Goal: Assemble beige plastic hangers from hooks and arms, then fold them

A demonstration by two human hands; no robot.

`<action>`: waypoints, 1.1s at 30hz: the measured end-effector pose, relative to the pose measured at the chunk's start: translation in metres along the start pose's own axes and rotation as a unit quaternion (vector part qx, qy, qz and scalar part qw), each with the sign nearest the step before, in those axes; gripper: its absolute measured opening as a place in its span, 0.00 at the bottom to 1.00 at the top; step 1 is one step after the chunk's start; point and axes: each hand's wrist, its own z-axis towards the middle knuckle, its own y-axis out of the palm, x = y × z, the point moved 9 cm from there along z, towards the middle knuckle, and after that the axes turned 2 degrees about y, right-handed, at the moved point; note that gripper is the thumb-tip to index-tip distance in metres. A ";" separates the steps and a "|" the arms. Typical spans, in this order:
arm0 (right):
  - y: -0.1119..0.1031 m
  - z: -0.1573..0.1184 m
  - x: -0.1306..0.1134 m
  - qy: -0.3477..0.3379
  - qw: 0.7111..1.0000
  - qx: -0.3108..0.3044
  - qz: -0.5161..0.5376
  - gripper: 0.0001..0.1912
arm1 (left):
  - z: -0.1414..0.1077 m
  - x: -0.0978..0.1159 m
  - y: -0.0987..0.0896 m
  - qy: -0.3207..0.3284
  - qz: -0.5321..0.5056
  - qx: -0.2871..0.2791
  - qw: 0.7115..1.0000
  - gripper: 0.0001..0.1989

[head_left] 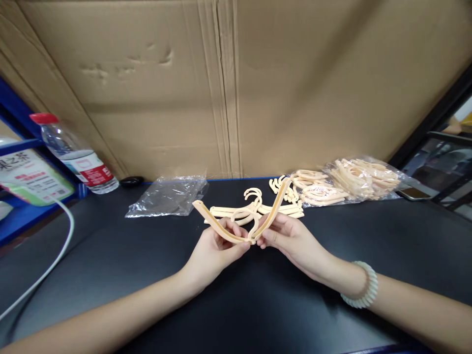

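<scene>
The left hand (217,246) and the right hand (291,241) pinch a cream, plastic-looking hanger (273,211) between thumbs and fingers, one at each side of its centre, above the black tabletop (258,305). Its two slim arms curve up and outward in a wide V, a groove running along their length, and a smooth rounded hook (257,223) rises where they meet between the hands. A pale, ridged coil band (372,284) circles the right wrist. Just beyond the fingers, similar cream hangers (291,210) lie overlapped on the matte surface, their hooks curling away. Near them, to the right, sits a cluster of small loose hooks (275,186), then curved cream pieces heaped in and about a glossy, wrinkled clear bag (361,179). A flat dark phone-like slab (415,193) rests beside that bag. Left of the hangers, another crinkled transparent bag (169,196) lies flattened. Farther left are a smooth black rounded object (132,182), a clear plastic bottle (86,160) with a red cap, and a white cable (66,241) bending across the table. Behind everything stands creased brown cardboard (295,88), dented at upper left.
</scene>
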 end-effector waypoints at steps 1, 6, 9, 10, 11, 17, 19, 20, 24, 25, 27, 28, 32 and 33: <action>-0.002 0.001 -0.002 -0.011 1.000 0.005 -0.016 0.10 | 0.000 0.000 0.000 0.001 -0.003 -0.001 1.000 0.14; 0.000 0.004 -0.004 -0.034 0.996 -0.028 -0.083 0.11 | -0.001 0.000 0.002 -0.005 -0.019 -0.013 1.000 0.15; 0.004 0.004 -0.003 -0.034 0.992 -0.049 -0.109 0.10 | -0.001 -0.001 0.003 -0.013 -0.033 -0.025 0.999 0.15; 0.004 0.003 -0.003 -0.034 0.992 -0.050 -0.113 0.10 | -0.001 -0.002 0.003 -0.015 -0.037 -0.025 0.999 0.15; 0.003 0.003 -0.003 -0.036 0.992 -0.046 -0.112 0.09 | -0.001 -0.002 0.003 -0.017 -0.041 -0.022 0.999 0.15; -0.001 0.002 -0.006 -0.038 0.994 -0.036 -0.092 0.08 | -0.002 -0.003 0.000 -0.020 -0.047 -0.012 0.999 0.14; 0.000 0.002 -0.006 -0.037 0.994 -0.041 -0.090 0.08 | -0.002 -0.003 -0.001 -0.016 -0.052 -0.013 0.998 0.14; 0.001 0.002 -0.006 -0.037 0.994 -0.043 -0.090 0.08 | -0.001 -0.003 -0.001 -0.014 -0.055 -0.012 0.998 0.14; 0.002 0.001 -0.007 -0.040 0.994 -0.045 -0.091 0.08 | -0.001 -0.003 -0.001 -0.009 -0.058 -0.006 0.998 0.14; 0.002 0.002 -0.007 -0.041 0.994 -0.043 -0.093 0.08 | -0.001 -0.002 0.000 -0.007 -0.058 -0.005 0.998 0.14; 0.003 0.002 -0.007 -0.039 0.994 -0.043 -0.095 0.08 | -0.001 0.000 0.001 0.002 -0.060 -0.008 0.998 0.13; 0.003 0.002 -0.006 -0.037 0.994 -0.043 -0.095 0.08 | -0.002 0.001 0.001 0.005 -0.060 -0.010 0.998 0.13; 0.004 0.002 -0.006 -0.031 0.995 -0.040 -0.091 0.09 | -0.002 0.002 0.002 0.006 -0.056 -0.009 0.998 0.12; 0.004 0.002 -0.006 -0.031 0.995 -0.038 -0.091 0.09 | -0.002 0.002 0.001 0.006 -0.055 -0.004 0.998 0.12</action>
